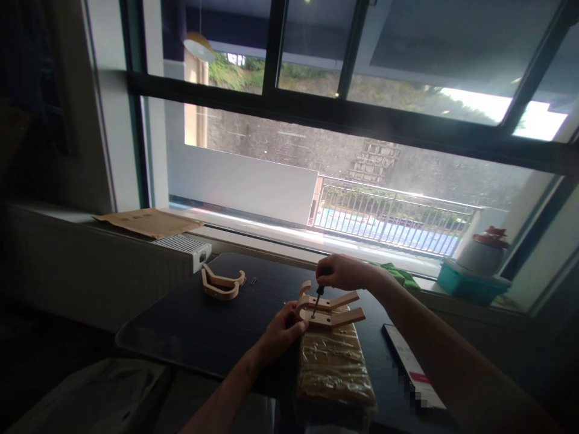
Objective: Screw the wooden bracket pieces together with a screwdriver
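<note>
My left hand (281, 333) is closed around the near end of a curved wooden bracket assembly (337, 308), holding it on top of a plastic-wrapped pack of wooden parts (333, 364). My right hand (340, 272) grips a small screwdriver (318, 296) from above; its tip points down into the bracket. Another curved wooden bracket (220, 285) lies on the dark table (199, 328) to the left, with a small screw (253, 281) beside it.
A white booklet or phone (414, 367) lies on the table at the right. On the windowsill stand a white device (185, 247) under brown cardboard (147, 222), a green cloth (398, 274) and a teal box (470, 283) with a pot on it.
</note>
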`<state>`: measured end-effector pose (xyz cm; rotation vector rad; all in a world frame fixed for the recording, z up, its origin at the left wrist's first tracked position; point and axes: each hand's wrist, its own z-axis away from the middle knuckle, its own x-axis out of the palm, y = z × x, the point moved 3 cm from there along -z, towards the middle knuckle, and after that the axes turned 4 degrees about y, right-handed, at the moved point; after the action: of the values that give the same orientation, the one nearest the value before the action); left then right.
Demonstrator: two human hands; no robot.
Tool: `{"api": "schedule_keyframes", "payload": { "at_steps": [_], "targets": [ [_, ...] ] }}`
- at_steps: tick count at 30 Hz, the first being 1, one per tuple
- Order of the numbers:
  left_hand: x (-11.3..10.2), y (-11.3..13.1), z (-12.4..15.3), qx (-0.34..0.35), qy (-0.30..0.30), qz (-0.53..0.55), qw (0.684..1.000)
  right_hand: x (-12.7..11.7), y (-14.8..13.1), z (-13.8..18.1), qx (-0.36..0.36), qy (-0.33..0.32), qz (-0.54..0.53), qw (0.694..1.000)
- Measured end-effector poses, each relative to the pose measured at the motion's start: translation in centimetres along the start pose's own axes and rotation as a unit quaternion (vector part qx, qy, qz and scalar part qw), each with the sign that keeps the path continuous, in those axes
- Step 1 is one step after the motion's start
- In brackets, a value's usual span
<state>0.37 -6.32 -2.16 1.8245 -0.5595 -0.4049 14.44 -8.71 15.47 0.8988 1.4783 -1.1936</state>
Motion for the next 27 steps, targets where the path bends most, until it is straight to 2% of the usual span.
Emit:
{"api": "schedule_keyframes", "payload": {
  "at_steps": [7, 14, 22, 27],
  "targets": [
    [-0.02, 0.01, 0.03, 0.003, -0.002, -0.004, 1.0, 0.51, 0.26, 0.04, 0.037, 0.024, 0.013, 0.999],
    [-0.06, -0.02, 0.02, 0.008, -0.002, -0.008, 1.0, -0.2, 0.34, 0.12, 0.005, 0.013, 0.003, 1.0],
    [-0.06, -0.04, -0.05, 0.008, -0.001, -0.012, 1.0, 0.41, 0.85, -0.03, 0.031, 0.017, 0.002, 0.999],
    [-0.15, -0.29, -0.1, 0.007, 0.005, -0.015, 1.0, -0.14, 0.59, 0.05, 0.017, 0.016, 0.012, 1.0]
  ]
}}
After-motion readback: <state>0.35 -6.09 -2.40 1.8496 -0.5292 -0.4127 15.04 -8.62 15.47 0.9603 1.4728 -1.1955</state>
